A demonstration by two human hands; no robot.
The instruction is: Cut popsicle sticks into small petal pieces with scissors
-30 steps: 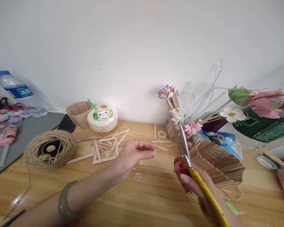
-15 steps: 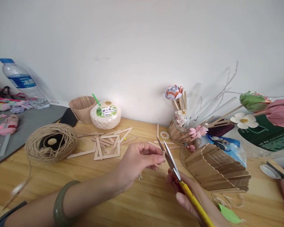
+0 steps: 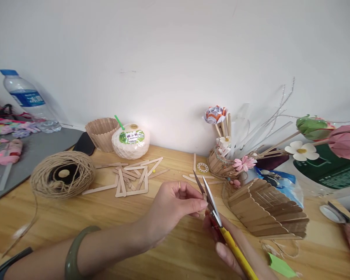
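Pinched between the thumb and fingers of my left hand (image 3: 173,208) is a small piece of wooden craft stick (image 3: 204,196), mostly covered by the fingertips. My right hand (image 3: 227,252) is closed around a pair of scissors (image 3: 218,219) with a yellow and red handle. The blades point up and away, slightly parted. They lie right beside the left fingertips, with the stick piece at or between them; I cannot tell which. Loose craft sticks (image 3: 138,191) lie on the table beyond my left hand.
A ball of twine (image 3: 46,171), a stick-walled cup (image 3: 102,134) and a white coconut (image 3: 131,146) stand to the left. On the right are a craft-stick basket (image 3: 259,206), a pot of handmade flowers (image 3: 221,163) and green paper (image 3: 281,265). Farther left stands a water bottle (image 3: 29,97).
My left hand has moved slightly right and down, bringing the stick piece closer in to the scissor blades. The scissors have shifted only a little and stay parted.
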